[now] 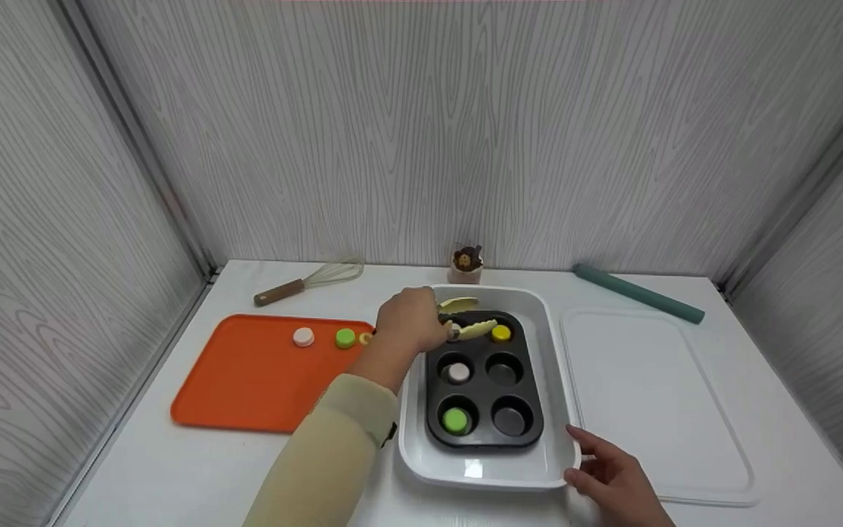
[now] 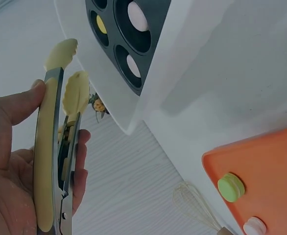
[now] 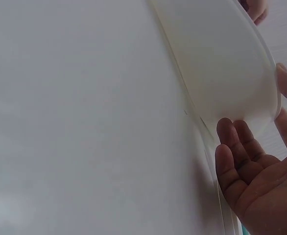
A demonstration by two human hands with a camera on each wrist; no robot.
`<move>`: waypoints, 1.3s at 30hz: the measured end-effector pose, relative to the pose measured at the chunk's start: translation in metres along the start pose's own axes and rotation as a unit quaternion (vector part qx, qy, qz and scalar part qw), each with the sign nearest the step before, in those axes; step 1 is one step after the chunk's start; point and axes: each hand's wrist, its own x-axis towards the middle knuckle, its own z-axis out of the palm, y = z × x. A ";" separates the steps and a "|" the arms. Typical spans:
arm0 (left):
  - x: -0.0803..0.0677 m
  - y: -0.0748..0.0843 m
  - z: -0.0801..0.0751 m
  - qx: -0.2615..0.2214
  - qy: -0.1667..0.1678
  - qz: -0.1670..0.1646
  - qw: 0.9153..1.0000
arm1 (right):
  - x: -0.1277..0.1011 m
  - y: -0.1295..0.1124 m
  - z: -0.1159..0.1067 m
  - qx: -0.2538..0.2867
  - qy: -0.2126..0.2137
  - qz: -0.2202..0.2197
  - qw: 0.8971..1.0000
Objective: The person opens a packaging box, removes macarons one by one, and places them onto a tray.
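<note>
Woodgrain wall (image 1: pixel 407 132); left grip (image 1: pixel 410 320) holds scallop-tipped tongs (image 2: pixel 46 142).

Long metal tongs (image 2: pixel 45 156): silver arms, pale-yellow grips and tips. Six-cup muffin pan (image 1: pixel 480 395): plain dark grey; in it, round yellow macaron (image 1: pixel 501 334), pale-pink macarons (image 1: pixel 458 372), round green macaron (image 1: pixel 455 420). Deep rectangular plastic tub (image 1: pixel 549 366): white. Flat rectangular tray (image 1: pixel 246 380): plain orange. Slim wire whisk (image 1: pixel 297 286): brown handle, cream wires. Long thin cylinder (image 1: pixel 639 293): dark teal-green. Thin rectangular board (image 1: pixel 648 395): white. Sleeve (image 1: pixel 326 454): beige. Wall panels (image 1: pixel 407 132): light grey, darker wavy wood-grain pattern.
</note>
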 end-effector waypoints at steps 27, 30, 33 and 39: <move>0.032 0.019 0.027 0.041 -0.039 0.020 0.998 | 0.001 -0.001 0.004 0.005 -0.001 0.018 1.000; 0.035 0.020 0.031 0.039 -0.048 0.021 0.998 | 0.000 -0.002 0.004 -0.001 0.006 0.022 1.000; 0.038 0.021 0.033 0.043 -0.056 0.025 0.997 | -0.001 -0.001 0.003 -0.005 0.007 0.012 1.000; 0.046 0.029 0.033 0.069 -0.079 0.045 0.993 | -0.001 0.001 0.000 -0.012 0.005 0.008 1.000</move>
